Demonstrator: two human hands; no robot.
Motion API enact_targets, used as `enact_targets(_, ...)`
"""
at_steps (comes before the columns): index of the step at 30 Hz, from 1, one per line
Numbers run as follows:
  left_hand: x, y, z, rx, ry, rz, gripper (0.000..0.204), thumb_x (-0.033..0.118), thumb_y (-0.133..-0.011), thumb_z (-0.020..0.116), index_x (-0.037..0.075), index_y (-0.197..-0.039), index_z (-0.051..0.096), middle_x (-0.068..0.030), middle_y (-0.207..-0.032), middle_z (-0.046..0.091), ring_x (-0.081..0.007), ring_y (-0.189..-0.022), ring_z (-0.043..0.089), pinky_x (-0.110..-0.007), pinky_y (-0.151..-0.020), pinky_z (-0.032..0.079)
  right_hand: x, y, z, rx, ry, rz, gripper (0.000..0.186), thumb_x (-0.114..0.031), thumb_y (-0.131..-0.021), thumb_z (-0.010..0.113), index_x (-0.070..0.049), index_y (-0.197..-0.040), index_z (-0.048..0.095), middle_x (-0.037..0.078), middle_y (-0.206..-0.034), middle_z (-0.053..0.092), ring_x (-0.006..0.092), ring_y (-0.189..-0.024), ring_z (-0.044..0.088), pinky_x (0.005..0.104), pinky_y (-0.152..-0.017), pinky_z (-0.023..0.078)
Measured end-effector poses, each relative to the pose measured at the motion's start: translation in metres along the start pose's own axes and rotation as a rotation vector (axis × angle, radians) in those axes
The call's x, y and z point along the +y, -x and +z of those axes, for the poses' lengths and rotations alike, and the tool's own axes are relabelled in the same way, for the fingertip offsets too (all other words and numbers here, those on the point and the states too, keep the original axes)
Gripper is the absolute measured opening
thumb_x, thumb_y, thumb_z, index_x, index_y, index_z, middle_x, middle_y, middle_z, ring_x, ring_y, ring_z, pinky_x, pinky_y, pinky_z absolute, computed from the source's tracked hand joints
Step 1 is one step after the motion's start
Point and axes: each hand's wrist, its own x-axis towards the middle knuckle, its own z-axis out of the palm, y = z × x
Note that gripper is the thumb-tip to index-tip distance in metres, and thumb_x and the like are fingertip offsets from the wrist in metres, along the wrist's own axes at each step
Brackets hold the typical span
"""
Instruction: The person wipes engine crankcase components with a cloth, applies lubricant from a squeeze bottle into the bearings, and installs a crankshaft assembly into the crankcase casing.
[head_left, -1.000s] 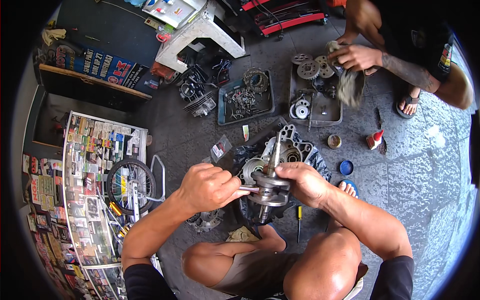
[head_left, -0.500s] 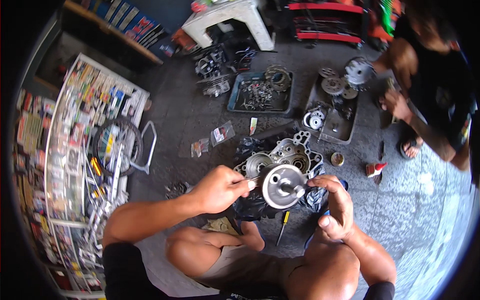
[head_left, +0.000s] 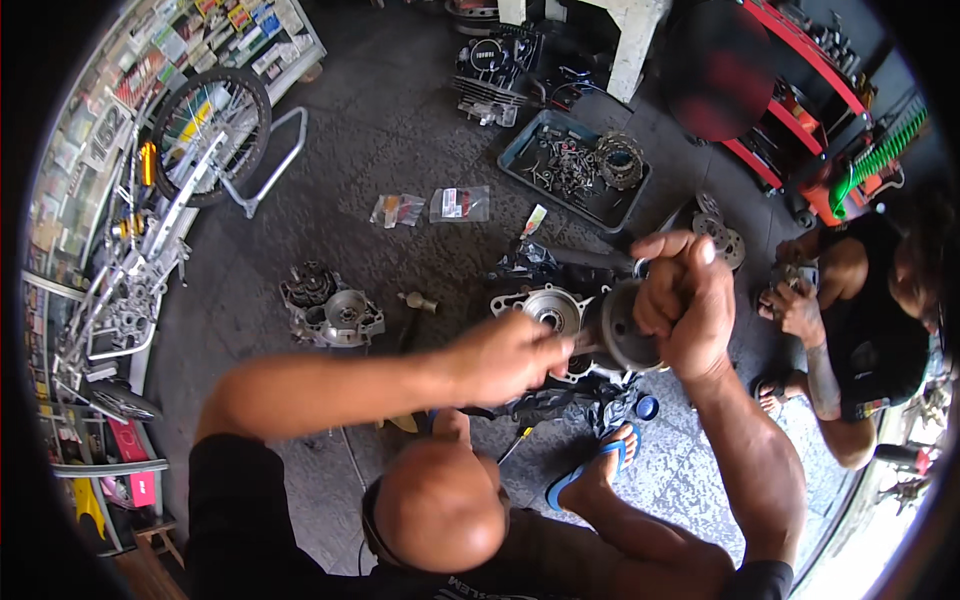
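Observation:
A round metal crankshaft (head_left: 622,328) is held up in front of me, over a silver crankcase half (head_left: 545,305) lying on black plastic (head_left: 600,408). My left hand (head_left: 515,358) is closed around the connecting rod that sticks out of the crankshaft's left side; motion blurs it slightly. On the right side, my right hand (head_left: 690,305) has its fingers curled at the shaft end, with the index finger pointing outward. The curled fingers hide that shaft end. Part of the crankcase half is hidden behind my hands and the crankshaft.
Another crankcase half (head_left: 345,315) and a hammer (head_left: 420,302) lie to the left. Beyond are plastic packets (head_left: 460,204) and a tray (head_left: 515,165) of small parts. A screwdriver (head_left: 518,440) lies near my feet. At right a co-worker (head_left: 850,310) crouches, holding a metal part.
My right hand has gone from open beside the crankshaft to curled at its shaft end. The crankshaft has turned and moved rightward in view. My head view has shifted, showing more floor at left.

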Motion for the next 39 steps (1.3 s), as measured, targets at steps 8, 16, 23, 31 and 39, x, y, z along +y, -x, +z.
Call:
enact_targets(8,-0.103,-0.006,0.025,-0.083,0.228,0.335,0.032,0.027,-0.107,0.04,0.001,-0.093,0.052,-0.0046,-0.064,0.055,-0.0155,-0.055,0.054,-0.032,-0.053,0.043,0.066,0.008,0.009,-0.128,0.207,-0.171,0.068,-0.057,-0.099,0.046,0.009,-0.109,0.058,-0.006,-0.048,0.029,0.0048,-0.037,0.028,0.0243,-0.037,0.026)
enact_targets(16,-0.127,-0.02,0.012,0.086,0.269,0.353,0.031,0.024,-0.103,0.046,-0.003,-0.089,0.052,-0.0212,-0.063,0.058,-0.0387,-0.061,0.062,-0.046,-0.056,0.045,0.093,-0.017,0.022,-0.198,0.246,-0.175,0.069,-0.06,-0.099,0.039,0.003,-0.122,0.054,-0.002,-0.049,0.029,0.0091,-0.036,0.028,0.0265,-0.039,0.031)
enact_targets(23,-0.146,-0.03,0.014,0.069,0.299,0.296,0.025,0.024,-0.103,0.047,0.0,-0.095,0.05,-0.0185,-0.066,0.056,-0.0374,-0.061,0.058,-0.046,-0.056,0.041,0.112,-0.016,0.018,-0.189,0.217,-0.152,0.069,-0.06,-0.099,0.041,0.003,-0.123,0.055,-0.002,-0.049,0.029,0.0091,-0.036,0.027,0.0263,-0.039,0.03)
enact_targets(31,-0.164,-0.039,0.014,0.167,0.287,0.317,0.027,0.024,-0.104,0.045,0.0,-0.093,0.051,-0.0158,-0.063,0.057,-0.0338,-0.058,0.059,-0.045,-0.056,0.044,0.146,-0.01,0.007,-0.115,0.264,-0.144,0.066,-0.058,-0.098,0.045,0.003,-0.118,0.056,-0.002,-0.05,0.03,0.0088,-0.036,0.028,0.0257,-0.038,0.03)
enact_targets(39,-0.184,-0.053,0.022,0.148,0.296,0.245,0.029,0.025,-0.104,0.043,-0.001,-0.094,0.054,-0.0161,-0.067,0.058,-0.0318,-0.063,0.06,-0.043,-0.061,0.046,0.165,-0.005,0.002,-0.074,0.332,-0.138,0.067,-0.06,-0.096,0.048,0.003,-0.116,0.057,-0.003,-0.049,0.03,0.0086,-0.037,0.028,0.0252,-0.039,0.03)
